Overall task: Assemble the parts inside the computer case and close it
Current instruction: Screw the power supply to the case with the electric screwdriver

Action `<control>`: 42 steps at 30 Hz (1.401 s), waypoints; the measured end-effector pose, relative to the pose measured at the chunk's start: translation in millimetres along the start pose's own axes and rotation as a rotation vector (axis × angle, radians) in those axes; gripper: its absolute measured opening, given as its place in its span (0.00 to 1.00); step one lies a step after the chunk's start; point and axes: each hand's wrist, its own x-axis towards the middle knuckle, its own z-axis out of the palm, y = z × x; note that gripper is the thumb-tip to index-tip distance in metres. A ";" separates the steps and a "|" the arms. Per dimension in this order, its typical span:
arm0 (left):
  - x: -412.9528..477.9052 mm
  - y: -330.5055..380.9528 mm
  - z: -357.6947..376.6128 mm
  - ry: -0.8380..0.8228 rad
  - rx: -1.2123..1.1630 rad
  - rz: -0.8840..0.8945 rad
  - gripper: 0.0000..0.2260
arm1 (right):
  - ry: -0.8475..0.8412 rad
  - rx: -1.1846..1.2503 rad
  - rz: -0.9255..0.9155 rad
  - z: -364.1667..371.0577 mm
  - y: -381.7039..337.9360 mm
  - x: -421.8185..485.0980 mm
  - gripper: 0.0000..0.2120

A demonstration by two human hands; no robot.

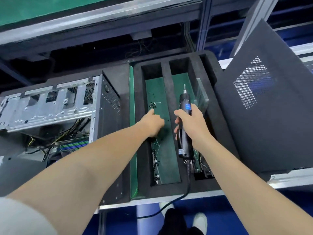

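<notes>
An open computer case (55, 106) lies at the left, its cables and motherboard (71, 143) showing inside. The black perforated side panel (264, 116) leans at the right. Between them a black foam tray (166, 85) has green-floored slots; small black screws (153, 104) lie scattered in the left slot. My left hand (153, 122) reaches into that slot, its index finger stretched out and touching the floor just below a cluster of screws, the other fingers curled. My right hand (190, 126) grips a black electric screwdriver (184, 106), bit pointing away from me, over the middle slot.
The screwdriver's cable (187, 185) trails down over the bench's front edge. More screws and thin wires (156, 160) lie in the near end of the left slot. A clear plastic piece (201, 94) stands in the right slot. My shoes (199, 221) show on the blue floor below.
</notes>
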 end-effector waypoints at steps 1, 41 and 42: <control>1.2 3.6 1.9 -0.036 0.032 0.055 0.04 | -0.004 0.002 0.005 1.4 1.1 1.0 0.09; -55.0 15.7 -2.3 0.051 -0.994 -0.050 0.04 | -0.043 -0.036 0.114 3.4 2.4 -52.5 0.14; -60.9 9.8 -5.0 0.093 -1.098 -0.101 0.03 | -0.061 -0.039 0.111 4.2 -0.8 -57.4 0.16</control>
